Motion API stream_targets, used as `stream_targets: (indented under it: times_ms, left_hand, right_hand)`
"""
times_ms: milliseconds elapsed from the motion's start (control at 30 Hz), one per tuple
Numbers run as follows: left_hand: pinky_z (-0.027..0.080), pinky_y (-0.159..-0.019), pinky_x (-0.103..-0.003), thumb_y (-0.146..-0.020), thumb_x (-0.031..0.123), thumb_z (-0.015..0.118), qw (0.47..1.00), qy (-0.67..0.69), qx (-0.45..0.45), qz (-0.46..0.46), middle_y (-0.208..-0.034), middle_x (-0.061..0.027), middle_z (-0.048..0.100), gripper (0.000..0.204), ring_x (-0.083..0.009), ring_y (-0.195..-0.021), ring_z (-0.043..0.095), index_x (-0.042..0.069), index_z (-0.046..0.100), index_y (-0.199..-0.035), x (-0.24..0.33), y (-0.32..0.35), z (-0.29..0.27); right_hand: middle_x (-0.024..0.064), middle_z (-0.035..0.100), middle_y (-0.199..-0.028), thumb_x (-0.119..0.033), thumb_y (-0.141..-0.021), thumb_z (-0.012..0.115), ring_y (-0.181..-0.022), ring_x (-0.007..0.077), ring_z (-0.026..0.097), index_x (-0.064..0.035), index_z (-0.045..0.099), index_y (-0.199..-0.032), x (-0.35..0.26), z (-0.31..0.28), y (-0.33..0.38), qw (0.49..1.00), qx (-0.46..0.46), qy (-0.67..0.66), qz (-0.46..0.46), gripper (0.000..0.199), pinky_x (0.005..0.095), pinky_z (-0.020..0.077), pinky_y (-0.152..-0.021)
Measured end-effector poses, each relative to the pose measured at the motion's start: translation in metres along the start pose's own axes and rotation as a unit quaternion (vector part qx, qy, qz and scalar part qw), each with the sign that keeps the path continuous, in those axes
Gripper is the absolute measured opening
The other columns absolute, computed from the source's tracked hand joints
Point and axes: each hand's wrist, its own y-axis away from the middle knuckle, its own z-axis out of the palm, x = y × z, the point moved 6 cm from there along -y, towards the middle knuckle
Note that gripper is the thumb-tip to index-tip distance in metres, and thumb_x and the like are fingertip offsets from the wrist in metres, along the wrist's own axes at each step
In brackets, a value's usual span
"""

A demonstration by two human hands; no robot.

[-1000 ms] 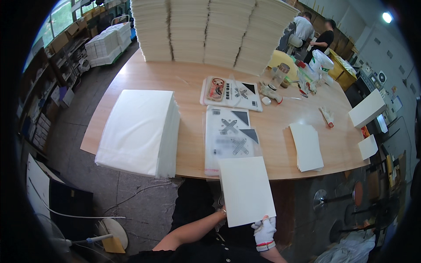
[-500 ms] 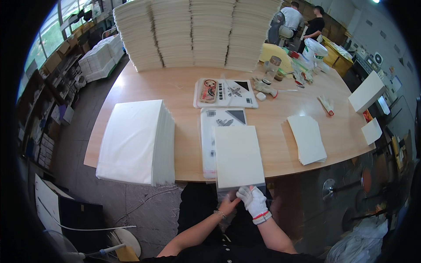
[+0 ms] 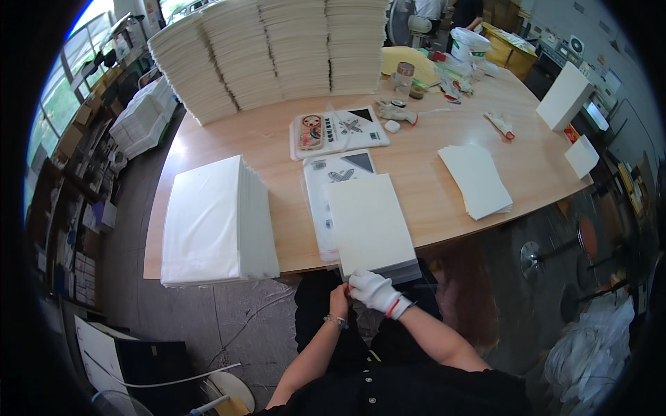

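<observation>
A stack of cream paper [image 3: 371,218] lies in a clear plastic bag at the table's near edge, and the bag's loose end [image 3: 399,272] hangs past the paper. My left hand [image 3: 339,301], bare with a bracelet at the wrist, pinches the bag's near left corner. Close against it, my right hand [image 3: 375,291] in a white glove has its fingers closed at the same corner. Its fingertips partly cover the left ones. Beneath the paper is a pile of printed clear bags [image 3: 316,208].
A tall white paper stack [image 3: 201,222] stands on the left, with a wall of paper stacks [image 3: 277,55] behind. Fanned cream sheets [image 3: 475,180] lie to the right. Farther back are more printed bags [image 3: 354,132] under a patterned case [image 3: 311,132], a glass jar [image 3: 402,80] and a glove [image 3: 397,112].
My gloved right hand has moved left along the bag's near end to its left corner, meeting my left hand. The whole view has shifted and turned slightly.
</observation>
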Motion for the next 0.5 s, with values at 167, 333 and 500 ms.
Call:
stream_targets:
  times_ms: [167, 333, 500]
  left_hand:
    - [0.048, -0.06, -0.028, -0.083, 0.026, 0.04, 0.996, 0.093, -0.007, 0.008, -0.09, -0.0142, 0.061, 0.035, -0.0223, -0.077, 0.062, -0.004, 0.058, -0.087, 0.003, 0.001, -0.01]
    - [0.045, -0.066, -0.028, -0.088, 0.023, 0.041, 0.995, -0.054, 0.004, 0.086, -0.08, -0.0066, 0.061, 0.028, -0.0165, -0.072, 0.058, 0.002, 0.06, -0.087, 0.008, 0.006, -0.026]
    - [0.039, -0.082, -0.039, -0.067, 0.002, 0.059, 0.746, -0.505, 0.132, 0.414, -0.113, -0.0148, 0.045, 0.045, -0.0302, -0.098, 0.045, 0.009, 0.05, -0.11, 0.089, 0.033, -0.016]
  right_hand:
    - [-0.0003, 0.044, -0.064, -0.01, -0.083, 0.046, -0.059, 0.0101, 0.044, -0.0115, 0.044, -0.066, 0.114, -0.172, 0.116, 0.579, 0.467, -0.668, -0.022, 0.017, 0.0255, 0.0422, -0.055]
    - [0.0159, 0.06, -0.095, -0.022, -0.072, 0.048, -0.091, 0.0324, 0.057, -0.0076, 0.065, -0.081, 0.18, -0.13, 0.222, 0.812, -0.265, 0.303, 0.423, 0.024, 0.0394, 0.045, -0.079]
    - [0.0117, 0.054, -0.093, -0.019, -0.074, 0.052, -0.083, 0.0308, 0.053, -0.0117, 0.051, -0.106, 0.138, -0.105, 0.157, 0.955, 0.093, 0.236, 0.155, 0.033, 0.0379, 0.0442, -0.071]
